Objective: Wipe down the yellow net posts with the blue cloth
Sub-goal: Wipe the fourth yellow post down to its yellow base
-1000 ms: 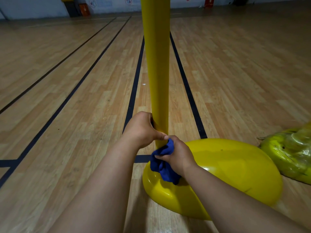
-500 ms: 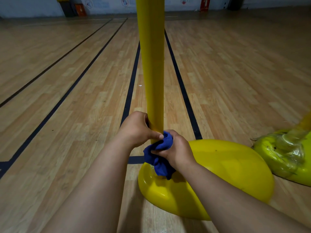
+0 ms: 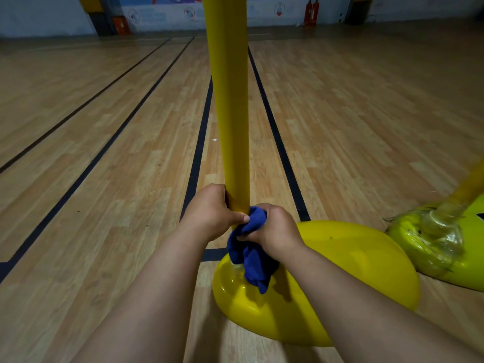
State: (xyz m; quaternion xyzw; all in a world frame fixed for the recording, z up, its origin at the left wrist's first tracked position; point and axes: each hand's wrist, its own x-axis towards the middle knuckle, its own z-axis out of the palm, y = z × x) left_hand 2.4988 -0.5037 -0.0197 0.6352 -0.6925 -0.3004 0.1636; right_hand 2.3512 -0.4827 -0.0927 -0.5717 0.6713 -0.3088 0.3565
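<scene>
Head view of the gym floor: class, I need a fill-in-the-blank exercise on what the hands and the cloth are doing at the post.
1. The right hand grips a cloth coloured ____.
2. The left hand grips the yellow ____ just above its base.
3. The black lines are marked on a floor made of ____.

Missing words: blue; post; wood

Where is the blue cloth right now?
The blue cloth is bunched in the right hand, low against the yellow post, just above its base.

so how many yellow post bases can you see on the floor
2: one yellow base under the post being wiped, another plastic-wrapped base at the right edge, partly cut off. Others may be out of frame.
</scene>
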